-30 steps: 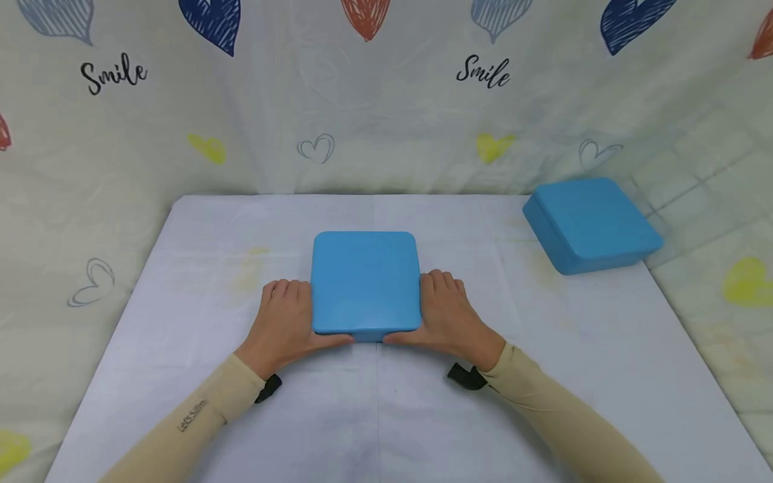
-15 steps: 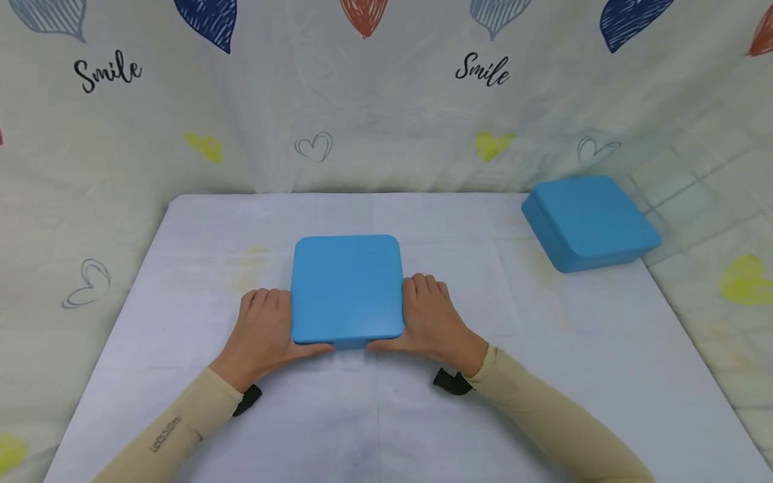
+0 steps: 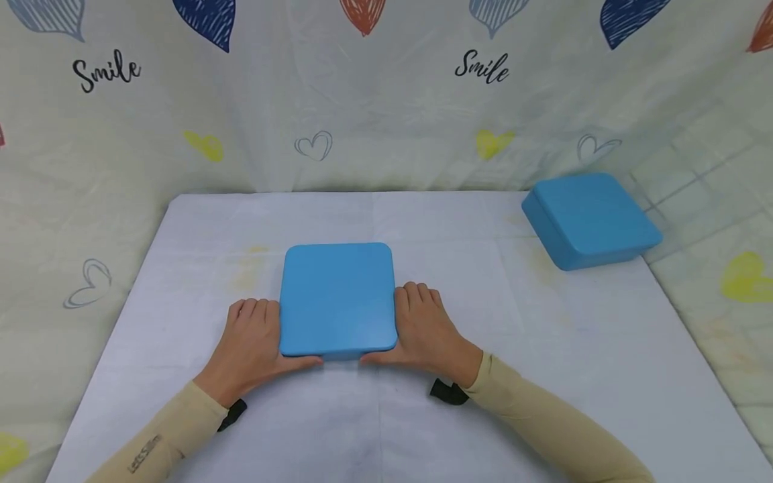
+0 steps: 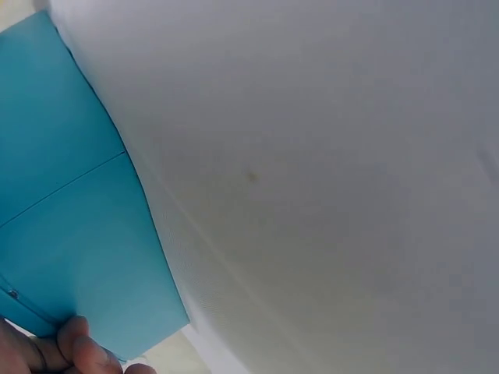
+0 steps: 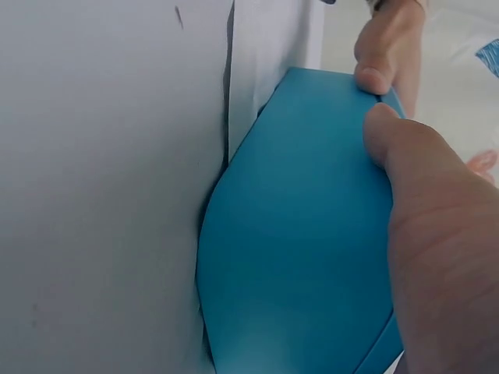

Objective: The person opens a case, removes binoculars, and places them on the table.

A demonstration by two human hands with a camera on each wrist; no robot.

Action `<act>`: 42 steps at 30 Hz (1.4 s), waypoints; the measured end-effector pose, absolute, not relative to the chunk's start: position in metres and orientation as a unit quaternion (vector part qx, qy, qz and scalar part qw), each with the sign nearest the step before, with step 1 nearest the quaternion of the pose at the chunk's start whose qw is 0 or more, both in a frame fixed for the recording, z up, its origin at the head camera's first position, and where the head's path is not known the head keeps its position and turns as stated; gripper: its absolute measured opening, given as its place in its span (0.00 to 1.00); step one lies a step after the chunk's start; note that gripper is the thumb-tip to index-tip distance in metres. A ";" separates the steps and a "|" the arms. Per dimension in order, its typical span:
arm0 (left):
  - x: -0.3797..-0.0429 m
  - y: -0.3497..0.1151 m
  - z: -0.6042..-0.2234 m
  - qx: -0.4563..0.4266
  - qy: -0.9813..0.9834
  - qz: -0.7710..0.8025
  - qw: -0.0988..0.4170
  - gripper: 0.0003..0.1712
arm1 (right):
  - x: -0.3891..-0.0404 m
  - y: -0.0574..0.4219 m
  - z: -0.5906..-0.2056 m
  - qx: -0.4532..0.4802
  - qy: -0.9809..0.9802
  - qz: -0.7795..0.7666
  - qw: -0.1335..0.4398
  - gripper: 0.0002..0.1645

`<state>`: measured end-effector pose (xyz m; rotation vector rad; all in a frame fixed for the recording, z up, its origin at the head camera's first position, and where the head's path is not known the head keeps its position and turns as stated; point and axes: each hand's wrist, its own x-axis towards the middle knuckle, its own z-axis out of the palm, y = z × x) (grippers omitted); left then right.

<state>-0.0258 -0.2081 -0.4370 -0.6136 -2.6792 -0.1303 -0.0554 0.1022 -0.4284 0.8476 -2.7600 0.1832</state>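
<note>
A blue box point(image 3: 338, 298) with rounded corners and a smooth top lies at the middle of the white table, between both hands. My left hand point(image 3: 247, 342) holds its left side, with the thumb along the near edge. On the opposite side my right hand point(image 3: 429, 329) grips it the same way, its thumb pointing toward the left one. In the right wrist view, both thumbs press near the upper edge of the box's side point(image 5: 304, 210). The left wrist view shows another face of the box point(image 4: 93, 234) with a thin seam, fingertips at its lower edge.
A second blue box point(image 3: 592, 218) of like shape sits angled at the table's far right corner, slightly past the edge. Behind the white-covered table point(image 3: 483, 416) hangs a pale curtain point(image 3: 386, 87) printed with hearts and "Smile".
Both hands have moved the blue box toward the person and somewhat to the left, keeping their hold on its sides. The second box has stayed in place.
</note>
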 end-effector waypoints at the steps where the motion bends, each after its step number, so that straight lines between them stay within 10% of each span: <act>1: -0.025 -0.208 -0.437 -0.219 -0.955 -0.046 0.193 0.58 | -0.055 0.102 -0.429 0.292 -0.946 0.063 0.126 0.67; 19: -0.008 -0.219 -0.434 -0.226 -0.959 -0.038 0.168 0.58 | -0.044 0.108 -0.431 0.323 -0.939 0.082 0.088 0.67; 25: -0.013 -0.223 -0.420 -0.186 -0.979 -0.070 0.042 0.50 | -0.048 0.121 -0.421 0.318 -0.941 0.109 -0.029 0.66; 31: -0.040 -0.232 -0.404 -0.074 -0.949 -0.282 -0.118 0.29 | -0.064 0.130 -0.417 0.250 -0.937 0.213 -0.118 0.43; 42: -0.082 -0.242 -0.410 0.013 -0.866 -0.466 -0.182 0.37 | -0.102 0.122 -0.420 0.106 -0.889 0.420 -0.147 0.31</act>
